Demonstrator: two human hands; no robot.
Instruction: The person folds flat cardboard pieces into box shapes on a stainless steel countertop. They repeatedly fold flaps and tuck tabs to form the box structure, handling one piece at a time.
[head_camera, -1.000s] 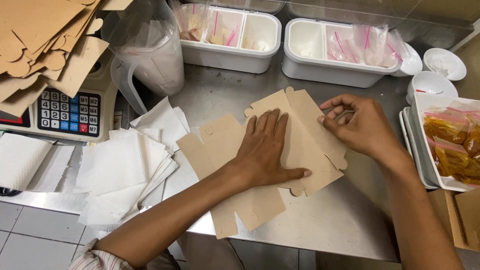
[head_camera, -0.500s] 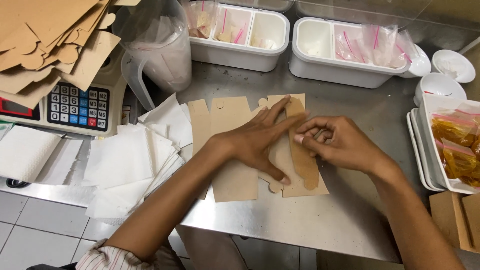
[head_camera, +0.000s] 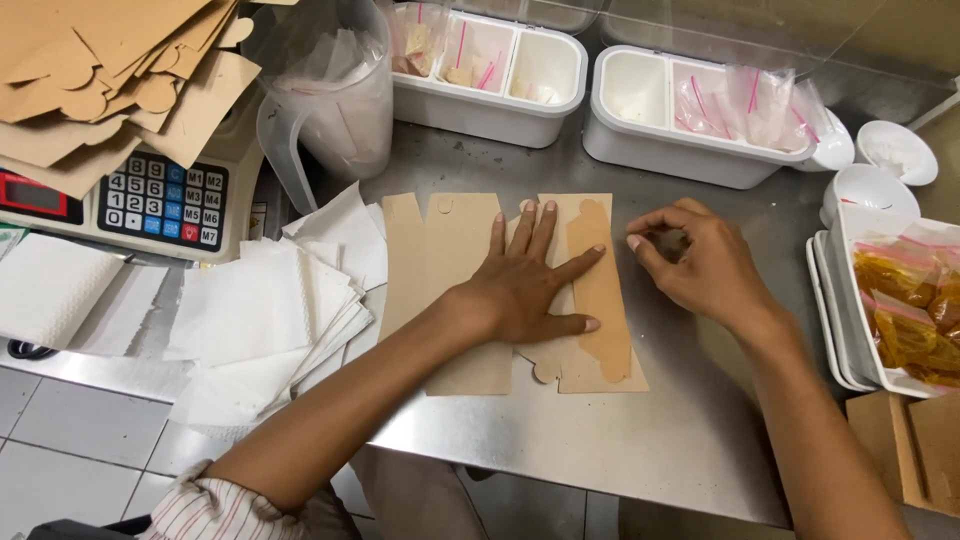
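Head view: a flat brown card (head_camera: 470, 290), cut with tabs and partly folded, lies on a steel counter (head_camera: 640, 440). Every place below is given from this card.

The left hand (head_camera: 525, 285) lies palm down on the middle of the card with its fingers spread and pressed flat, pinning it to the counter. The forefinger reaches across a narrow folded flap (head_camera: 600, 290) on the card's right part.

The right hand (head_camera: 700, 265) hovers just right of the card, at its upper right edge. Its fingers are curled and the thumb and forefinger are drawn close together. Whether they pinch anything cannot be told.

Left of the card, touching its edge, lies a loose pile of white paper sheets (head_camera: 270, 310). Farther left and up stands a scale (head_camera: 165, 205) with a keypad, and a heap of brown card blanks (head_camera: 110, 70) rests on top of it. Above the card stands a clear jug (head_camera: 335, 100). Beyond the card sit two white divided tubs (head_camera: 490, 65) (head_camera: 700, 115) holding small clear bags. Far right of the card is a white tray (head_camera: 860, 300) of orange packets, with two small white bowls (head_camera: 895, 150) above it.
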